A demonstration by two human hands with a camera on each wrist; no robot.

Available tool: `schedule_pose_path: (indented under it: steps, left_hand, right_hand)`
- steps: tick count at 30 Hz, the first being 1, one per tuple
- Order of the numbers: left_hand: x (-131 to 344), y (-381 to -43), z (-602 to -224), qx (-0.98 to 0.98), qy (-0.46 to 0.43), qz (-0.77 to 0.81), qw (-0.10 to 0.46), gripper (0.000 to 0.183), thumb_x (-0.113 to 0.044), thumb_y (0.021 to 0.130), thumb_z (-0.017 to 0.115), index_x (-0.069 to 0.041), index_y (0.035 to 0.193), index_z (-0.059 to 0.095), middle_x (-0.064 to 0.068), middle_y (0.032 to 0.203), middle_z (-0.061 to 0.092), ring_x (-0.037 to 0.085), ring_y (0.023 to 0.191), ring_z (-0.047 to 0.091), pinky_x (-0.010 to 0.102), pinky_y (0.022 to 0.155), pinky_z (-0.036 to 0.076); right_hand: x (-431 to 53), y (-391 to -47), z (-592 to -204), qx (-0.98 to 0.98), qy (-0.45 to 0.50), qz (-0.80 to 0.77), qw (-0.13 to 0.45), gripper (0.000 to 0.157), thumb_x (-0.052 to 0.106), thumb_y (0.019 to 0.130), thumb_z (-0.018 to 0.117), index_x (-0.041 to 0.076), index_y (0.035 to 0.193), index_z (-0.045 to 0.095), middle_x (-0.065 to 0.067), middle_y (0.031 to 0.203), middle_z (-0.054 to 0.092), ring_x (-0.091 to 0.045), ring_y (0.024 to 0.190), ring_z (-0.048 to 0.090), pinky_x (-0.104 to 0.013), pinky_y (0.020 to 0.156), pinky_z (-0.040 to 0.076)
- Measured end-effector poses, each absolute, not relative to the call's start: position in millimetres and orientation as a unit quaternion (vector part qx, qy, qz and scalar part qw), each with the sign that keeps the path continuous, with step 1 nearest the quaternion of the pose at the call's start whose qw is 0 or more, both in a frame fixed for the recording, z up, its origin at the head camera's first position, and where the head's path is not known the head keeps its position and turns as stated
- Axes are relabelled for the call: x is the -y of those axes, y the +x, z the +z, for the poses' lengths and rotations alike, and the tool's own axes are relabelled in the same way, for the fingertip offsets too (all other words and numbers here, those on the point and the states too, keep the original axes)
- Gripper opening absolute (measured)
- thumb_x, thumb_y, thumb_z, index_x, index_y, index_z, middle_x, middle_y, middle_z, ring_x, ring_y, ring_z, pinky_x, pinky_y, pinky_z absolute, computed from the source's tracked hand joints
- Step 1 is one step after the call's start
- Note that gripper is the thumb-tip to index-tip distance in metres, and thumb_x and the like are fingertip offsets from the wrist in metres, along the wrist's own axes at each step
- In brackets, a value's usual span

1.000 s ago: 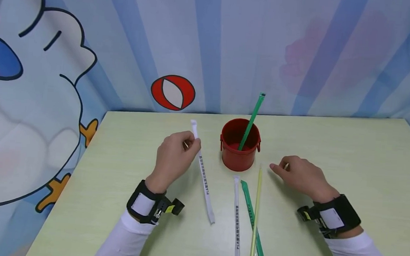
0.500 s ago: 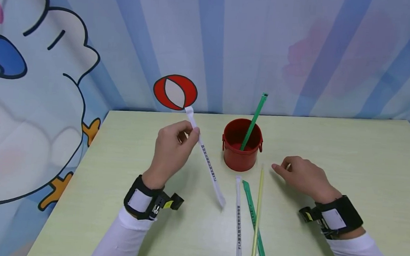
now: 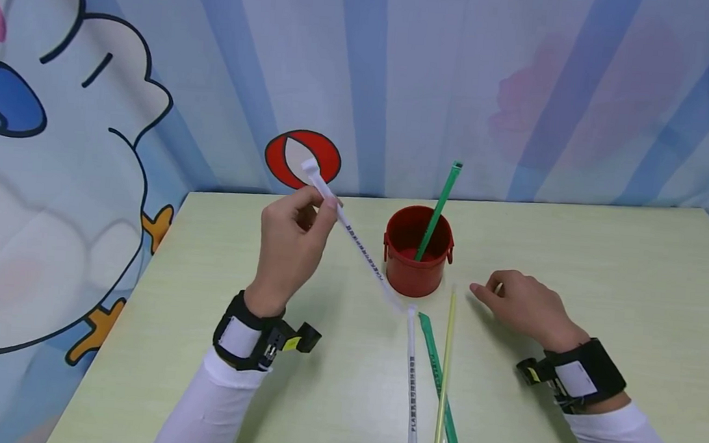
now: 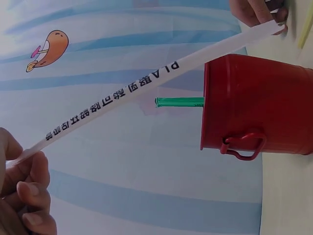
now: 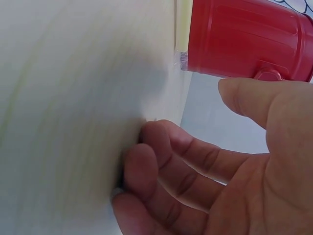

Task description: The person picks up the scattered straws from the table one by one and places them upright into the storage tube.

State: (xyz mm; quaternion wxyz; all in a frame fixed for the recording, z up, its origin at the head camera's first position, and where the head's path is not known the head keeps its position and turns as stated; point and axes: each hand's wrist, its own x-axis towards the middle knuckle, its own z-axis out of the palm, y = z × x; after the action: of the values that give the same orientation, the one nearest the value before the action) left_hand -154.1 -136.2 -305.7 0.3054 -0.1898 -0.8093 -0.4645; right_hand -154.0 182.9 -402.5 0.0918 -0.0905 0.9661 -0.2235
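My left hand [image 3: 294, 238] pinches a white paper-wrapped straw [image 3: 361, 249] near its upper end, between thumb and fingertips. The straw slants down to the right, in front of the red bucket [image 3: 414, 274]; dark printing runs along its wrapper [image 4: 112, 98] in the left wrist view. A green-wrapped straw [image 3: 438, 210] leans inside the bucket, its top rising above the rim. To the right of the bucket, my right hand [image 3: 524, 309] rests on the table with loosely curled fingers [image 5: 142, 166] and nothing between them.
On the table [image 3: 604, 266] in front of the bucket lie another white-wrapped straw [image 3: 412, 390], a green-wrapped straw [image 3: 434, 357] and a yellow straw [image 3: 444, 379] crossing over the green one. A printed curtain [image 3: 432, 83] hangs behind the table's back edge.
My left hand has risen and moved slightly back with the white straw, which has tilted further, its lower end swinging right and up toward the bucket. The right hand has stayed still.
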Motion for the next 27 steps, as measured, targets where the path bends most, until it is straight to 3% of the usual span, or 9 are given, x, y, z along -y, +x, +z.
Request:
schedule_pose_path:
  steps: [9, 19, 27]
  left_hand:
    - [137, -153, -299, 0.783, -0.192, -0.484, 0.34, 0.027, -0.023, 0.092, 0.055, -0.001, 0.091, 0.07, 0.003, 0.058, 0.049, 0.014, 0.048, 0.036, 0.027, 0.043, 0.029]
    - [141, -155, -295, 0.752, -0.195, -0.523, 0.35, 0.027, -0.02, 0.093, 0.053, 0.001, 0.094, 0.07, 0.005, 0.068, 0.062, 0.013, 0.045, 0.032, 0.027, 0.042, 0.025]
    - [141, -157, -291, 0.721, -0.191, -0.544, 0.383, 0.025, -0.017, 0.093, 0.052, 0.001, 0.095, 0.07, 0.002, 0.057, 0.047, 0.011, 0.044, 0.03, 0.027, 0.042, 0.023]
  right_hand:
    - [-182, -154, -404, -0.966, -0.087, -0.225, 0.09, 0.043, 0.047, 0.09, 0.05, 0.006, 0.087, 0.062, -0.001, 0.06, 0.049, -0.016, 0.054, 0.045, -0.031, 0.048, 0.034]
    - [-182, -154, -402, -0.967, -0.087, -0.223, 0.088, 0.04, 0.045, 0.091, 0.051, 0.006, 0.086, 0.062, -0.001, 0.059, 0.049, -0.016, 0.054, 0.045, -0.031, 0.048, 0.034]
    - [-182, -153, -401, -0.967, -0.084, -0.223, 0.089, 0.041, 0.046, 0.091, 0.05, 0.007, 0.086, 0.062, -0.001, 0.059, 0.049, -0.016, 0.054, 0.045, -0.031, 0.047, 0.034]
